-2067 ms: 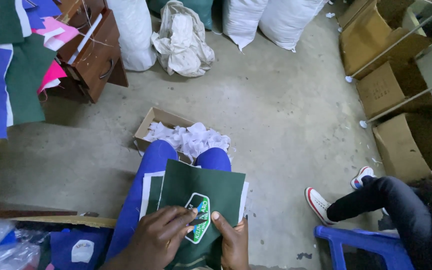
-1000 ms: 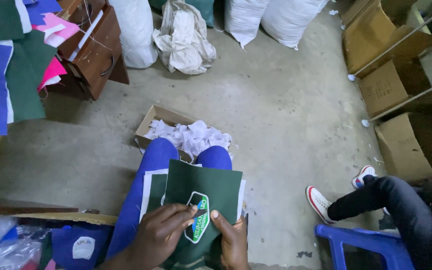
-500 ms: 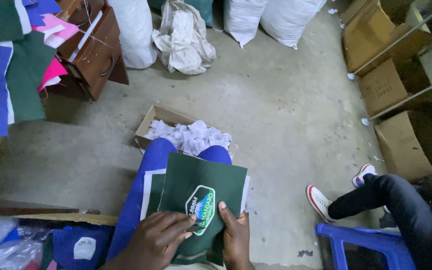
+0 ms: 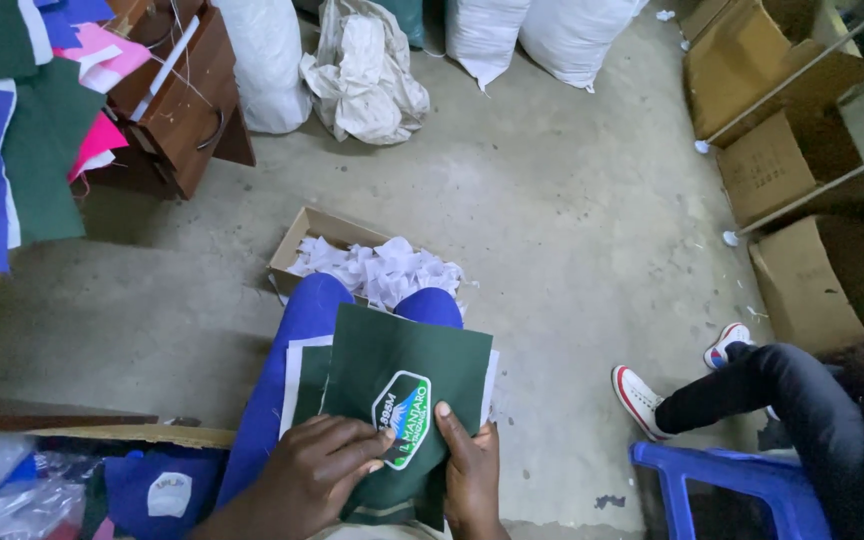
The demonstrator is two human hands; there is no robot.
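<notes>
A dark green fabric piece (image 4: 392, 350) with an embroidered shield-shaped badge (image 4: 401, 406) lies on my lap, over blue trousers, with white-backed pieces under it. My left hand (image 4: 317, 475) rests flat on the lower left of the fabric, fingertips touching the badge's edge. My right hand (image 4: 470, 470) grips the fabric's lower right edge, thumb on top beside the badge. A cardboard box (image 4: 304, 238) holding white paper scraps (image 4: 382, 272) sits on the floor just beyond my knees.
Another person's legs in dark trousers (image 4: 752, 390) and white shoes sit on a blue plastic chair (image 4: 722, 480) at right. Cardboard boxes (image 4: 767, 170) line the right wall. White sacks (image 4: 492, 35), a wooden cabinet (image 4: 177, 100) and hanging coloured fabric (image 4: 12, 140) stand behind.
The green fabric has been shifted slightly up and right on my lap. My left fingers slid off the badge, leaving it fully showing.
</notes>
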